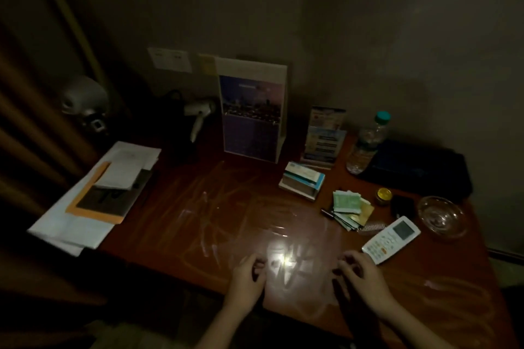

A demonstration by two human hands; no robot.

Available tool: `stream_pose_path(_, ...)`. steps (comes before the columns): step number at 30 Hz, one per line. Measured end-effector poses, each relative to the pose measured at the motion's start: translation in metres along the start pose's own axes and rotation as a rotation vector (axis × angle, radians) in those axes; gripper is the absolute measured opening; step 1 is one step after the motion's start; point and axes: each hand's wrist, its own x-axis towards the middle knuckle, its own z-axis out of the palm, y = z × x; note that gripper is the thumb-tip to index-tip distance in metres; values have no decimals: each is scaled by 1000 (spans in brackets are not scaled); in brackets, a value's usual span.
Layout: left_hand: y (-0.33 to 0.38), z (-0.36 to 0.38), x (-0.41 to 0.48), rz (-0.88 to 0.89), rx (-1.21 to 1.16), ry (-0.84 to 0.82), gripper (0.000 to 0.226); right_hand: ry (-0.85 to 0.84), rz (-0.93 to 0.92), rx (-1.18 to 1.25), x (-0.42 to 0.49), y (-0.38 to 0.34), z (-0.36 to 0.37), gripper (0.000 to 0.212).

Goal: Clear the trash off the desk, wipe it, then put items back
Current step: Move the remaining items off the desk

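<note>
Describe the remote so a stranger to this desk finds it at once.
On the right side of the wooden desk, look just beyond the right hand. The remote lies flat and slanted there, beside the glass ashtray. Nothing else nearby is white with a small screen and rows of buttons.

Dim room; wipe streaks and glare spot on desk [175, 221] middle. Your left hand [246, 280] and right hand [363, 272] at near edge, fingers loosely curled, holding nothing. White remote [391, 239] just beside your right hand. Beyond it: glass ashtray [442, 217], sachet pile [350, 205], small yellow-lidded jar [383, 195]. Water bottle [367, 144] upright at back right, beside dark case [419, 167]. Brochure stand [251, 116] upright by wall. Paper stack [93, 198] at left end.
</note>
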Motion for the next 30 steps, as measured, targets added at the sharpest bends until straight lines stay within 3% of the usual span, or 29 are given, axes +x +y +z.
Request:
stream_pose_path(4, 11, 8, 29, 25, -5, -82, 40, 66, 15, -225, 44, -1, -4, 18)
stream_pose_path(9, 21, 13, 56, 2, -18, -62, 17, 62, -13, -494, 107, -17, -4, 44)
stream_pose_path(16, 34, 13, 87, 172, 52, -55, 20, 22, 52, -697, 132, -14, 11, 47)
stream_pose_path(22, 57, 1, 160, 425, 515, -277, 64, 4, 125, -642, 116, -18, 35, 52)
stream_pose_path(26, 98, -5, 220, 576, 619, -339, 88, -13, 196, -561, 106, -23, 37, 57)
stream_pose_path(30, 130, 7, 275, 604, 836, -513, 113, 24, 235, -448, 108, -33, 37, 55)
